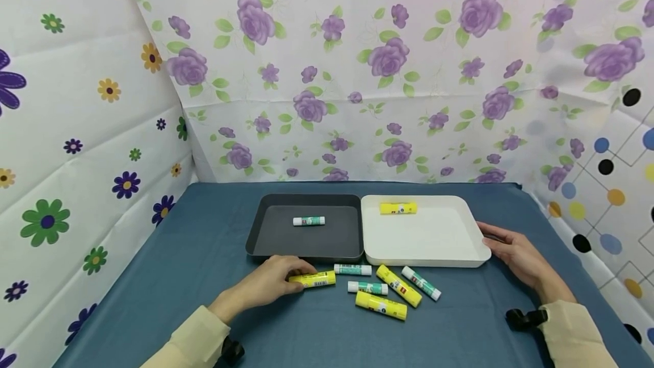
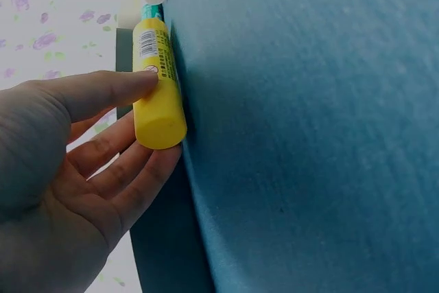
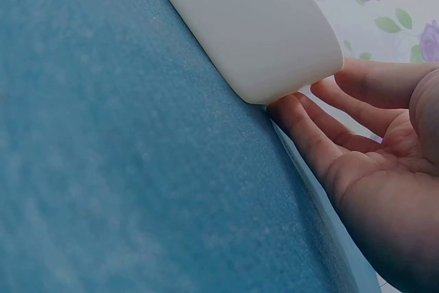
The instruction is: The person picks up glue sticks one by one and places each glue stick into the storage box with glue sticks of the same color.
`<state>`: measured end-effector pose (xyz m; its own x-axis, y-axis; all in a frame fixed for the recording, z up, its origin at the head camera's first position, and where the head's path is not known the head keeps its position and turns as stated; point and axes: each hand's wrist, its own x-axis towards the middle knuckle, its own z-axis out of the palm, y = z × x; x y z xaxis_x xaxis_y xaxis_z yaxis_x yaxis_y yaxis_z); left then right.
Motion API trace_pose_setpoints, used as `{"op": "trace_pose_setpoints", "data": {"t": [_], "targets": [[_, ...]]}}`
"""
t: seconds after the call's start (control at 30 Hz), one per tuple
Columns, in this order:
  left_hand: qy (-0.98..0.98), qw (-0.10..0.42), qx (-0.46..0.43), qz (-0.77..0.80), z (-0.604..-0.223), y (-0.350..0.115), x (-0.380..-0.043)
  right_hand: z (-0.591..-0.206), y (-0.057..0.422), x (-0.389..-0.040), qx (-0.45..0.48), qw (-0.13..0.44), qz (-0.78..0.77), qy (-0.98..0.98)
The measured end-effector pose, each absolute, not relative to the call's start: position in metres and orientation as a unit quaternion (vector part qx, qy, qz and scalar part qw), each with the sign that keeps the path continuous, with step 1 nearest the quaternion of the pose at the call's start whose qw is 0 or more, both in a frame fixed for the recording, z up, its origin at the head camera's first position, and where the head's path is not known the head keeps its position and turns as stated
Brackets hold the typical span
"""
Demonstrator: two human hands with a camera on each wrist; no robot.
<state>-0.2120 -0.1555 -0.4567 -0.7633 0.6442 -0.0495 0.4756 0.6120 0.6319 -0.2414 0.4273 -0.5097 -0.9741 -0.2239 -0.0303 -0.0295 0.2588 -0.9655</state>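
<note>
My left hand point(image 1: 265, 284) pinches a yellow glue stick point(image 1: 318, 279) near the front of the dark grey tray point(image 1: 254, 231). In the left wrist view, the thumb lies on the yellow tube point(image 2: 156, 101) with fingers beneath it. Fairly straight fingers of my right hand point(image 1: 522, 257) touch the right end of the white tray point(image 1: 434, 237); the right wrist view has the thumb at its rim and fingertips near its base. In front of the trays lie two more yellow glue sticks point(image 1: 381, 306) and several green-and-white glue sticks point(image 1: 421, 283).
One green-and-white glue stick point(image 1: 309, 221) lies in the dark tray, and a yellow one point(image 1: 398, 208) in the white tray. The trays stand side by side on a blue cloth point(image 1: 204, 243). Flowered sheets point(image 1: 347, 72) hang behind and to the left, a dotted one to the right.
</note>
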Motion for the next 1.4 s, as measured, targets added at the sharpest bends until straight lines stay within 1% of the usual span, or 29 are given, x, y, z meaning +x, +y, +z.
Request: {"op": "trace_pose_setpoints", "data": {"t": [0.37,0.53,0.73,0.97,1.07,1.4], "targets": [[0.884,0.111,0.31,0.332,-0.448,-0.155,-0.209,-0.51,0.427,-0.241,-0.078,0.081,-0.601,0.791],[0.878,0.108,0.312,0.346,-0.446,-0.147,-0.208,-0.511,0.427,-0.241,-0.082,0.082,-0.604,0.788],[0.869,0.097,0.318,0.366,-0.443,-0.135,-0.21,-0.513,0.428,-0.241,-0.09,0.079,-0.611,0.783],[0.845,0.111,0.336,0.401,-0.433,-0.115,-0.215,-0.51,0.427,-0.241,-0.089,0.08,-0.615,0.779],[0.84,0.11,0.348,0.402,-0.429,-0.107,-0.217,-0.509,0.426,-0.241,-0.088,0.078,-0.616,0.779],[0.829,0.089,0.368,0.412,-0.423,-0.079,-0.228,-0.51,0.427,-0.241,-0.083,0.08,-0.609,0.784]]}}
